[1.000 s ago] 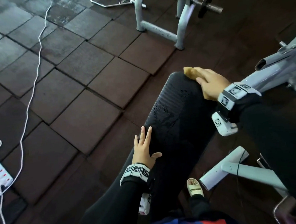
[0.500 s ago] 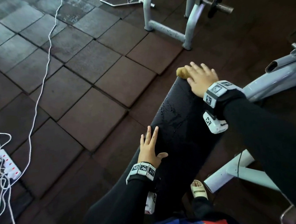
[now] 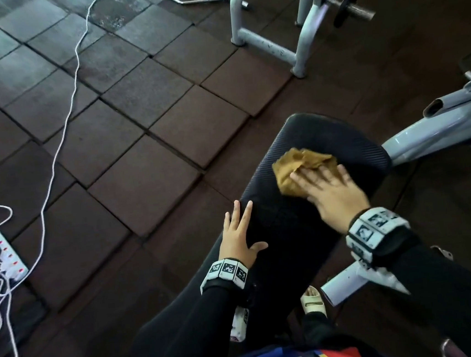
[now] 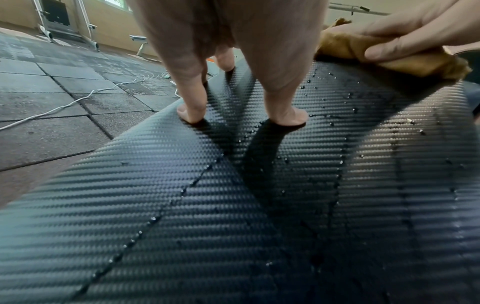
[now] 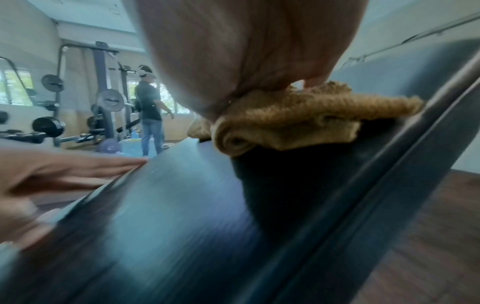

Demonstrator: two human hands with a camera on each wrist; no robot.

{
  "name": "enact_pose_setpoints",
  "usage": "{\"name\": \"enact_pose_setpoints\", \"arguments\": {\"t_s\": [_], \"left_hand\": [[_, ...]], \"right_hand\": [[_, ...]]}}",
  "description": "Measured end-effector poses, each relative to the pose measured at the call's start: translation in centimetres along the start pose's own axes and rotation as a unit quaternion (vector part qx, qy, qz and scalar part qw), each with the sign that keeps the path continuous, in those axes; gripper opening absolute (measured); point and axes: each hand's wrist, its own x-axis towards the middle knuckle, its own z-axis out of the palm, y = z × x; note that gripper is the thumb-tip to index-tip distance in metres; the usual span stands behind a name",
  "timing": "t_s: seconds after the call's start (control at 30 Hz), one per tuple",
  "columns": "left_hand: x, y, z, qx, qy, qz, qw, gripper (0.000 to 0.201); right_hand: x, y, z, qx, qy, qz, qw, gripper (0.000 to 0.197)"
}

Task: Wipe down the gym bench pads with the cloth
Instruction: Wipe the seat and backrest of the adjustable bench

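The black textured bench pad runs from my body away to the upper right. Water droplets dot the bench pad in the left wrist view. A crumpled yellow-brown cloth lies near its far end. My right hand presses flat on the cloth with straight fingers. The cloth is bunched under the palm in the blurred right wrist view. My left hand rests spread on the pad's left edge, nearer to me, holding nothing. Its fingertips touch the pad.
Rubber floor tiles surround the bench. A white cable runs to a power strip at the left. A pale rack frame with a barbell stands ahead, and the bench frame is to the right. Another person stands far off.
My right hand has slid the cloth from the pad's far end back toward me along the pad. The left hand has stayed in place on the pad's edge.
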Motion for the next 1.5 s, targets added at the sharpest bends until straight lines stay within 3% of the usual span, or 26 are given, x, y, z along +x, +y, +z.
{"name": "enact_pose_setpoints", "arguments": {"t_s": [0.17, 0.3, 0.47, 0.6, 0.73, 0.9, 1.07, 1.27, 1.4, 1.5], "left_hand": [[-0.1, 0.2, 0.0, -0.004, -0.001, -0.003, 1.0, 0.106], [-0.2, 0.3, -0.1, -0.004, 0.003, 0.001, 1.0, 0.105], [-0.1, 0.3, -0.1, 0.002, 0.004, 0.002, 1.0, 0.106], [-0.1, 0.2, 0.0, 0.002, 0.008, 0.004, 1.0, 0.105], [-0.2, 0.2, 0.0, -0.005, 0.012, 0.002, 1.0, 0.104], [-0.2, 0.3, 0.0, -0.003, 0.011, -0.003, 1.0, 0.105], [-0.1, 0.4, -0.2, -0.009, 0.007, -0.005, 1.0, 0.104], [0.0, 1.2, -0.8, -0.008, -0.023, -0.036, 0.999, 0.102], [0.5, 3.6, -1.8, 0.009, -0.022, -0.087, 0.996, 0.084], [1.7, 7.3, -2.1, -0.02, 0.057, -0.103, 0.993, 0.065]], "right_hand": [[5.6, 3.9, -4.0, 0.043, 0.043, 0.076, 0.995, 0.06], [8.4, 0.9, -4.3, 0.042, 0.036, 0.07, 0.996, 0.06], [4.9, -4.1, -0.7, 0.011, 0.015, -0.024, 1.0, 0.064], [0.2, -4.1, 1.7, 0.022, 0.003, -0.069, 0.997, 0.066], [-0.5, -0.8, 0.4, 0.019, 0.038, -0.021, 0.999, 0.064], [5.1, 2.2, -3.0, 0.011, 0.046, 0.059, 0.997, 0.059], [7.4, -2.1, -3.4, 0.037, 0.057, 0.064, 0.996, 0.06], [3.6, -7.3, 0.5, 0.047, 0.005, -0.013, 0.999, 0.063], [2.3, -6.2, -0.2, 0.131, 0.001, -0.03, 0.991, 0.053], [1.3, -3.3, -1.6, 0.181, 0.106, 0.035, 0.977, 0.052]]}}
